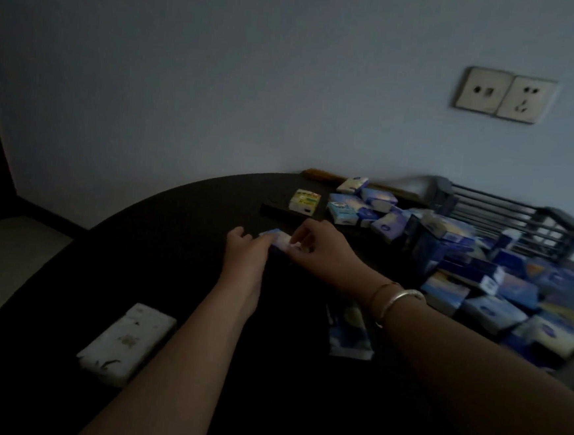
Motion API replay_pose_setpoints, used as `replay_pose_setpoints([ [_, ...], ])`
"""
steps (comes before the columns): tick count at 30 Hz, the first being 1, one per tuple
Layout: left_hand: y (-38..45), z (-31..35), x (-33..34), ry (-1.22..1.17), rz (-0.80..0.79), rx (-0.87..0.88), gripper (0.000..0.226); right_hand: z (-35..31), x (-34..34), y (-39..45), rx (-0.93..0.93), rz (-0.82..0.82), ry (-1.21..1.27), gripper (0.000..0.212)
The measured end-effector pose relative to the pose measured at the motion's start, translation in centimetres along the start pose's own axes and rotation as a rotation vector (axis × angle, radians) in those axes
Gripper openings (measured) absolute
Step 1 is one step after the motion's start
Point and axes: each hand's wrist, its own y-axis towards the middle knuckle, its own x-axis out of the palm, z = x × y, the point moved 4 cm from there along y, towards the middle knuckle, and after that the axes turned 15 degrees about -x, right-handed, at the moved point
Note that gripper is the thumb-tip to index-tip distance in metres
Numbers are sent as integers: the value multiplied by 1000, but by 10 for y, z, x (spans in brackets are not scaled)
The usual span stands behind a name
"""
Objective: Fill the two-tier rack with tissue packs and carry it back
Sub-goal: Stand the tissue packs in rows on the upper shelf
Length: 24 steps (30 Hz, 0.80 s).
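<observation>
Collecting stage: my left hand (242, 248) and right hand (320, 251) pinch one small blue plastic-wrapped tissue pack (278, 240) above the dark round counter (173, 242); next, it likely goes across to the black slatted metal rack (505, 214).

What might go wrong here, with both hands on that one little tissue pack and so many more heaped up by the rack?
1. The heap of blue packs lies loosely against the rack; reaching in may send some sliding off the dark table.
2. The room is dim, so the black object beyond the hands is easy to knock.
3. The left hand and right hand hold one pack by its ends; it might slip.
</observation>
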Motion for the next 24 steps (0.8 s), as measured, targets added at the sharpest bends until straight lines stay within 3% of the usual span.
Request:
replay_pose_setpoints([
  [4,-12,-9,18,-90,-201,-67,61,-9,-25,-31,145,201,277,25],
  [9,-31,-22,42,36,-360,-119,35,-25,-41,-66,121,165,338,19],
  [11,-37,-26,47,71,-401,-121,29,-14,-58,-78,138,245,184,20],
  [13,-43,-29,49,56,-437,-131,26,6,-80,-91,197,310,-165,25],
  [18,-53,-30,53,-4,-532,-150,18,52,-112,-121,458,295,-674,51],
  [21,-47,-32,54,-48,-549,-187,27,69,-111,-131,582,186,-742,63],
  [24,-43,-36,56,-48,-559,-227,32,78,-110,-132,665,173,-728,59],
])
